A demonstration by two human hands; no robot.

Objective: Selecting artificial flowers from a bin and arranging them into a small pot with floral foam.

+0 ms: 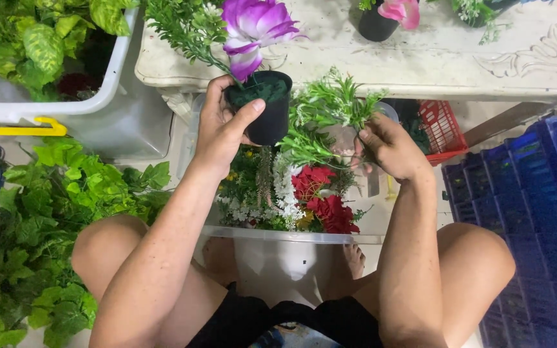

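Note:
My left hand (222,126) grips a small black pot (267,106) with green foam in its top. A purple artificial flower (253,27) and a dark green leafy sprig (185,29) stand up out of the pot. My right hand (391,147) pinches a bunch of light green artificial sprigs (325,113) just right of the pot. Both hands hover over a clear plastic bin (291,240) holding red flowers (322,193), white blossoms and greenery.
A worn white table (420,55) stands ahead with another black pot (375,26) and a pink flower (401,11). A white tub of leaves (40,51) is upper left, loose green vines (40,225) left, blue crates (530,212) right, a red basket (439,129) under the table.

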